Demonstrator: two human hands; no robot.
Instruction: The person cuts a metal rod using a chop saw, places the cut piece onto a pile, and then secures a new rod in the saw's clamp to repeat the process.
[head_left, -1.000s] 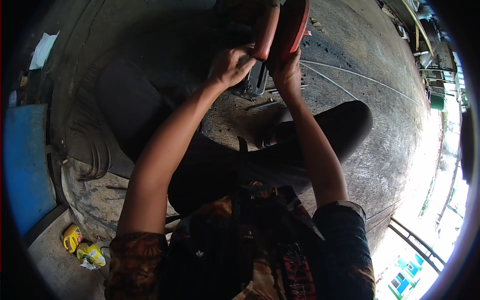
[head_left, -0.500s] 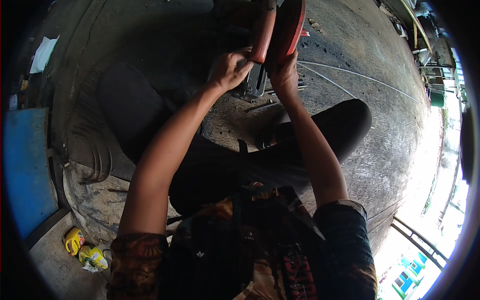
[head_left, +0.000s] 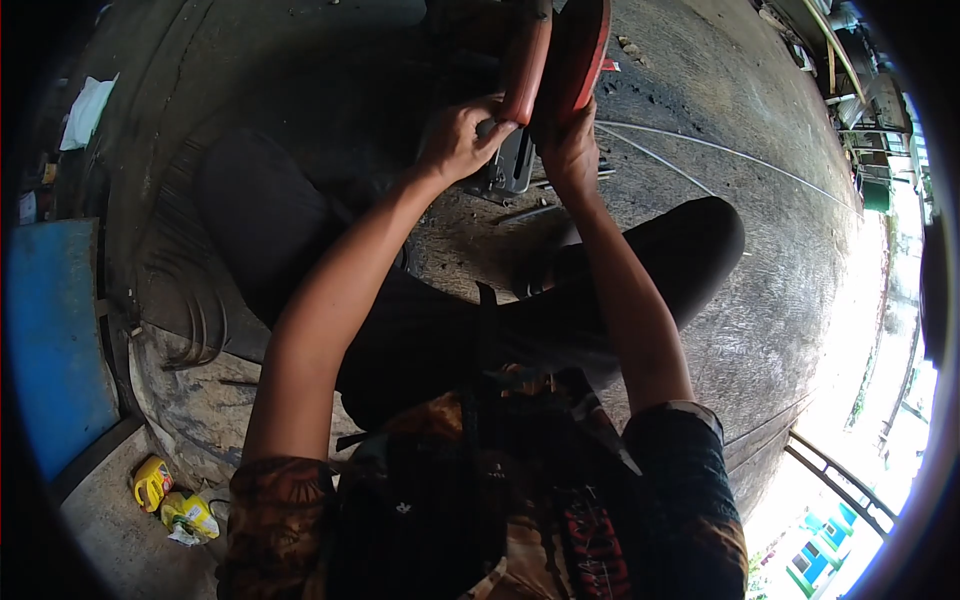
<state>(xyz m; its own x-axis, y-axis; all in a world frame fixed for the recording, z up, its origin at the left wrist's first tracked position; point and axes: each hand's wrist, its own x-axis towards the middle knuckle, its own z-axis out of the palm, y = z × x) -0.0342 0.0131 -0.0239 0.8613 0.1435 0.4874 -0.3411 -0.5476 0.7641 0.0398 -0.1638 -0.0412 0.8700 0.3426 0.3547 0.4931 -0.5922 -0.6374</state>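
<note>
A cut-off saw stands in front of me, with a red cylindrical body [head_left: 526, 68] and a red-edged disc guard [head_left: 590, 62] beside it. My left hand [head_left: 466, 142] has its fingers curled and its thumb against the lower end of the red cylinder. On the other side, my right hand [head_left: 572, 152] grips the lower edge of the guard, though part of its fingers is hidden behind it. Below and between the hands shows a slotted grey metal plate [head_left: 516, 165]. A short metal rod [head_left: 526, 214] lies on the ground near it.
Crossed legs in dark trousers [head_left: 660, 255] frame the work spot. Long thin rods [head_left: 660, 160] run off to the right. On the left are a blue panel [head_left: 60, 330], curved dark strips [head_left: 205, 330], a yellow container [head_left: 152, 482] and a yellow packet [head_left: 188, 516].
Both hands stay almost where they were on the saw. My left thumb and fingers have shifted slightly at the cylinder's end, and the camera view has moved a little.
</note>
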